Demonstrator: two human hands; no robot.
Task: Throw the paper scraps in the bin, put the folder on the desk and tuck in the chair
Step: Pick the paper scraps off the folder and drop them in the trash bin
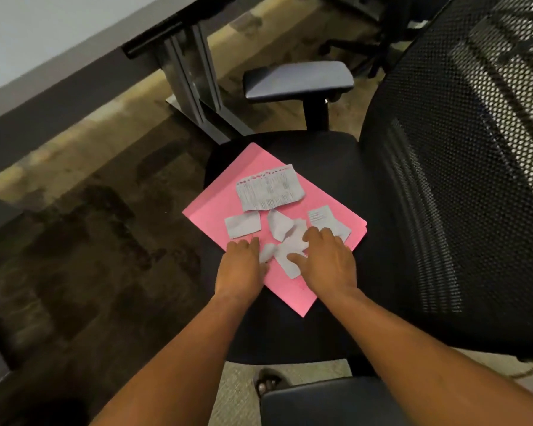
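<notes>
A pink folder point(225, 198) lies flat on the black seat of an office chair point(326, 167). Several torn grey paper scraps point(270, 190) are scattered on top of the folder. My left hand point(243, 265) rests on the folder's near edge, its fingertips touching a small scrap point(266, 252). My right hand point(330, 259) lies spread over the scraps in the middle of the folder, fingers apart, pressing on them. Neither hand has lifted anything. No bin is in view.
The chair's mesh backrest point(462, 167) rises on the right, and its armrests point(299, 81) stand at the far and near sides. A desk point(43, 32) with a metal leg point(194, 78) stands at the upper left. Patterned carpet point(83, 229) covers the floor on the left.
</notes>
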